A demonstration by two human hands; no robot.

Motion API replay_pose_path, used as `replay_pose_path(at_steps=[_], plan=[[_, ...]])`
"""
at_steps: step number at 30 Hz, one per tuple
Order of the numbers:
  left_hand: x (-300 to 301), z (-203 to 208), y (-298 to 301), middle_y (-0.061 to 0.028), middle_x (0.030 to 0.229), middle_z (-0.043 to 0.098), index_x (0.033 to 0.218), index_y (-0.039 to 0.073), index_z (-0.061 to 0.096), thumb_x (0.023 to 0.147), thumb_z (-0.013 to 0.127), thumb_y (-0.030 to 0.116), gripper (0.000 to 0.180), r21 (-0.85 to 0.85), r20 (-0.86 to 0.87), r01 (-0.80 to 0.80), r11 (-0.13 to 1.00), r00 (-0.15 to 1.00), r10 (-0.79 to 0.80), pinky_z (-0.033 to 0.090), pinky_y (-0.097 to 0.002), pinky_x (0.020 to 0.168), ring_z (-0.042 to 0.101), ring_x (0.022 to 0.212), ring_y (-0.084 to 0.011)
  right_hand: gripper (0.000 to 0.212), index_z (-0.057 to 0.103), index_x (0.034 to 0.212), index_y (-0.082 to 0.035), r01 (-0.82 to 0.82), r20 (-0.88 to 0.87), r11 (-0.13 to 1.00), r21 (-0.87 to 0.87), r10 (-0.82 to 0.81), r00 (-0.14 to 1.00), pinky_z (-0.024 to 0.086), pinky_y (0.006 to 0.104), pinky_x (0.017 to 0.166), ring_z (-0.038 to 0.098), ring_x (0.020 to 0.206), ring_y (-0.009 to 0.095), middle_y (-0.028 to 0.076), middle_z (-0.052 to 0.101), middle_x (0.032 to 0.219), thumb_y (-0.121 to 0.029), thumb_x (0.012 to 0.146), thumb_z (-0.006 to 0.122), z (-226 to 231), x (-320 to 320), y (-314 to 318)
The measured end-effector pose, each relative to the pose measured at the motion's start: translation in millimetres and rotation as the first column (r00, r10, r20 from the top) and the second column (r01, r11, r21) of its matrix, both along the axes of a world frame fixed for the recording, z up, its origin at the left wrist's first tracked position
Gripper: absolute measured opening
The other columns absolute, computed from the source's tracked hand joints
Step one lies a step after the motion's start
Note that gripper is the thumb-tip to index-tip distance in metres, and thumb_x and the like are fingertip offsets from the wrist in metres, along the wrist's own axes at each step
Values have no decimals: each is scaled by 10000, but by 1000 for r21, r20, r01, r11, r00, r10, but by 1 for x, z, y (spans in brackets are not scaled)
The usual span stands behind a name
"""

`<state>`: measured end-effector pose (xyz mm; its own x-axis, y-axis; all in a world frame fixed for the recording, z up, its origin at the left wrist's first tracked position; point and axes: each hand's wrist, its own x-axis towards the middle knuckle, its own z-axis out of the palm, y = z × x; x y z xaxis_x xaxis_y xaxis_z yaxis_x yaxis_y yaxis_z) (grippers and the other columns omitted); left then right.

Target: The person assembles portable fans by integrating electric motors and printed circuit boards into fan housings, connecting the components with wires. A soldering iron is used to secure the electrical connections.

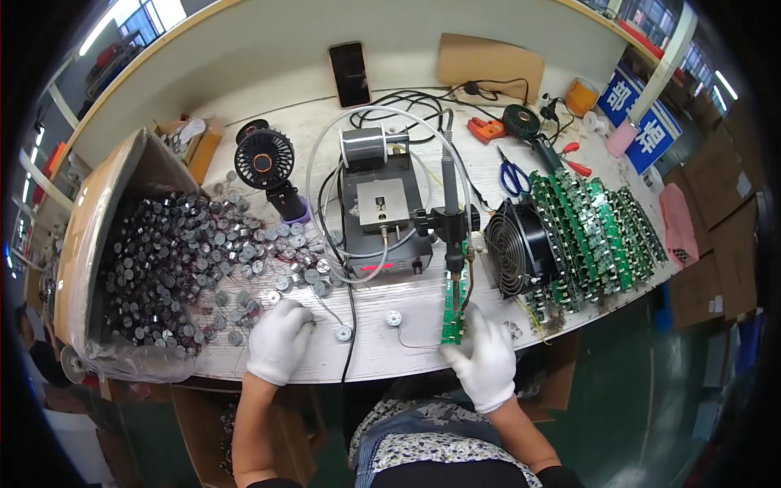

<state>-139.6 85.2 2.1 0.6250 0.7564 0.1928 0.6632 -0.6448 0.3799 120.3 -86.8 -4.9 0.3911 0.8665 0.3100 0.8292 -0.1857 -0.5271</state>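
Observation:
My left hand (279, 343), in a white glove, rests at the near edge of a heap of small round motors (175, 268). Its fingers are curled together; what is between them is hidden. Just right of it lies a loose motor (343, 333) on a thin wire. My right hand (486, 364), also gloved, grips the near end of a narrow green circuit board strip (452, 317), thumb at the end and fingers along the right side. A white-faced motor (394, 318) has its wire running to the strip. Above the strip a soldering iron (451, 183) points down in a clamp.
Behind stands a soldering station with a solder spool (364, 148). A handheld fan (264, 160) is left of it; a square black fan (521, 248) stands right, beside rows of circuit boards (598, 232). Blue-handled scissors (514, 177), orange pliers (486, 129), cables and a phone (349, 74) lie farther back.

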Motion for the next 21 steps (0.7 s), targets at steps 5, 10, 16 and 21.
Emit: replay_pose_path(at_steps=[5,10,16,21], plan=[[-5,5,-2,-64,965,607,945,103,626,777,644,130,171,-44,6,24,999,1000,-24,504,-375,684,615,813,-289,672,486,1260,35,31,-4,999,35,-31,999,437,400,728,536,783,305,131,571,831,-177,671,730,-13,-1,1],[-10,10,-4,-53,1048,602,1109,116,590,805,623,135,307,-21,-35,39,999,999,-40,522,-357,687,624,847,-276,594,493,1266,39,50,-291,994,-97,-77,954,478,321,605,566,622,196,115,590,845,-60,705,659,-4,5,-8],[-12,13,2,-42,1067,598,1133,120,578,815,605,139,320,92,-64,43,995,997,-38,523,-341,664,635,809,-255,599,468,1251,104,17,-557,990,-140,-93,825,483,259,596,581,612,126,134,618,922,-15,690,640,5,10,-16],[-17,-7,11,-33,829,564,891,139,597,804,605,171,93,99,-102,118,988,989,-108,491,-360,570,608,684,-238,596,429,1280,127,18,-671,995,-98,-80,737,498,238,623,607,670,120,146,625,983,31,721,613,2,3,-20]])
